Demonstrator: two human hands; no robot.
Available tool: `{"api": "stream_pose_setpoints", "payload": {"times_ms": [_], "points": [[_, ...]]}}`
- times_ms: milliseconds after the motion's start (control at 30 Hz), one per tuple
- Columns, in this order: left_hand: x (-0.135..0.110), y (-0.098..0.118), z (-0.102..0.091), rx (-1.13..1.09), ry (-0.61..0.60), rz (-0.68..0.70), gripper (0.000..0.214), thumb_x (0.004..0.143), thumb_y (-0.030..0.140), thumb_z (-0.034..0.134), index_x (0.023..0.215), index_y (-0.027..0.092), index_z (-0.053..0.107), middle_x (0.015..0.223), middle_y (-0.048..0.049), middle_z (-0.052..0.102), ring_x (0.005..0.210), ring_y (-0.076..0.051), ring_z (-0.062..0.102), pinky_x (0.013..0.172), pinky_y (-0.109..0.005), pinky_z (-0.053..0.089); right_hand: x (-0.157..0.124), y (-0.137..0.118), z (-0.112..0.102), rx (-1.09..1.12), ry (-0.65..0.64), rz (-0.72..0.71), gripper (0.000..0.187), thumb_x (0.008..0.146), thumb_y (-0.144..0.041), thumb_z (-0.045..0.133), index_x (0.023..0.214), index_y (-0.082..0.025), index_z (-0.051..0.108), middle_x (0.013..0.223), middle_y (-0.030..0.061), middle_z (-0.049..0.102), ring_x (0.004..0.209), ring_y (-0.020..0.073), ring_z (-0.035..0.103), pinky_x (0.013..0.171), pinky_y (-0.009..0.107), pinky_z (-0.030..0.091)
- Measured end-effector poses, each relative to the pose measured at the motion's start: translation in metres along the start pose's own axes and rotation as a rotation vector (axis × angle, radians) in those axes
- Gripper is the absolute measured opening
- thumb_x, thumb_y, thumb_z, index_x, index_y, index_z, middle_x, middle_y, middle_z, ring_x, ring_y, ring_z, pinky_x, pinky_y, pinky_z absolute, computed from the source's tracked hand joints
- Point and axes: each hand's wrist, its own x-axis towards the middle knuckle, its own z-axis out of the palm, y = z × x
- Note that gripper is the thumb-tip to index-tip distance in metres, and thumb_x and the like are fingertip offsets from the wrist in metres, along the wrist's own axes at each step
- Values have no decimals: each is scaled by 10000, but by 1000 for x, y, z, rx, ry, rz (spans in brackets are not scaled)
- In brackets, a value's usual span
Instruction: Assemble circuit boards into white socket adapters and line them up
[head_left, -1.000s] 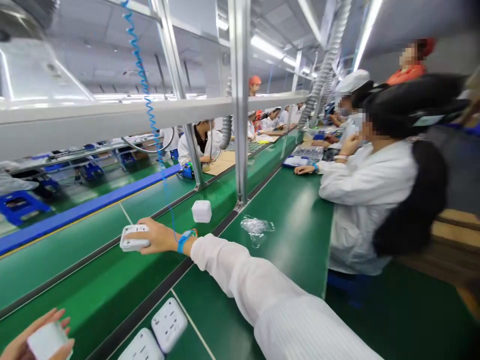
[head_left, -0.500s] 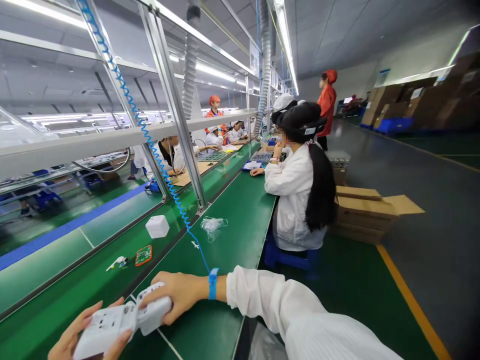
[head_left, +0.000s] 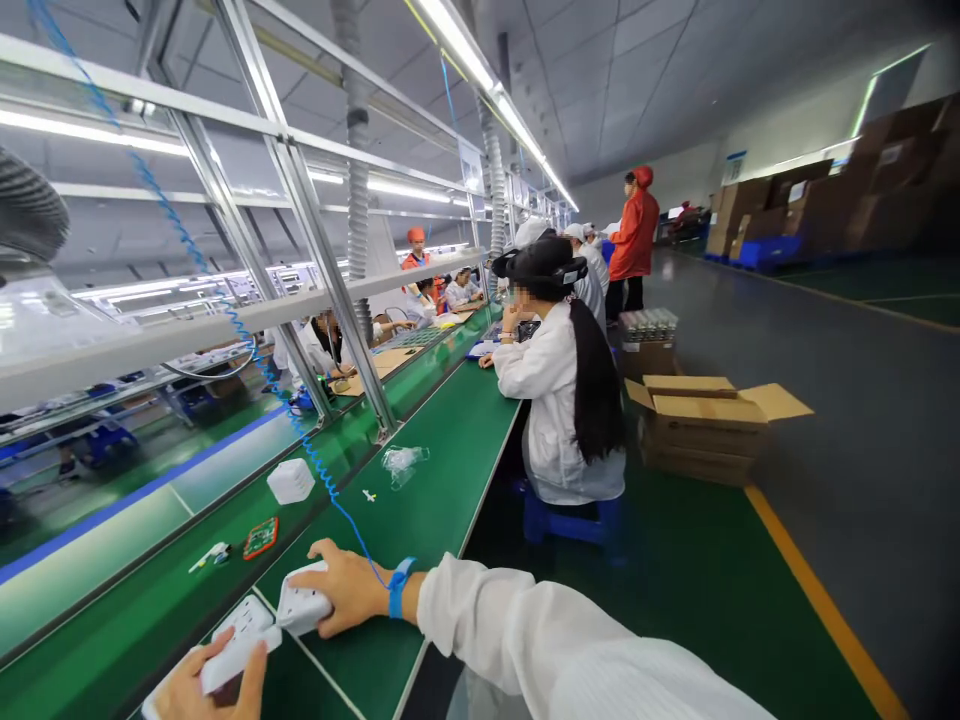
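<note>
Just boxy white plastic power strips (head_left: 304,610) in both hands (head_left: 352,590) (head_left: 210,685)

White was shown on the power strip housing (head_left: 304,606) and sleeve (head_left: 510,640); blue on the wrist strap (head_left: 400,587) and coiled cord (head_left: 294,437). Green was displayed by the bench mat (head_left: 457,450); yellow by the floor line (head_left: 817,590).

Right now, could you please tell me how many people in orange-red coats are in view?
2: one person stands in the right-hand aisle, another stands far down beyond the bench. More may be hidden.
</note>
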Motion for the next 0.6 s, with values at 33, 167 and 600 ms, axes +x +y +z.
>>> {"api": "stream_pose_setpoints", "payload": {"times_ms": [33,167,600], "points": [[0,7,-2,-46,-22,13,671,507,690,771,898,158,650,827,-78,655,725,-282,638,647,-428,592,-1,-2,1,-3,5,35,957,707,-403,891,1536,-306,425,1466,109,329,1092,257,617,986,363,528],[-6,24,-15,-60,-10,-2,705,529,669,798,985,157,632,848,-64,662,710,-269,653,590,-366,563,-4,-8,1,2,21,83,986,678,-354,900,1536,-348,415,1402,73,392,1053,247,624,970,362,530],[23,-14,-34,379,173,1098,149,880,183,696,1008,170,622,945,-94,704,965,-304,706,884,-420,571,-15,-33,-2,66,-147,-106,856,753,-354,838,1509,-266,447,1500,95,370,1241,250,566,1045,317,492]]}}
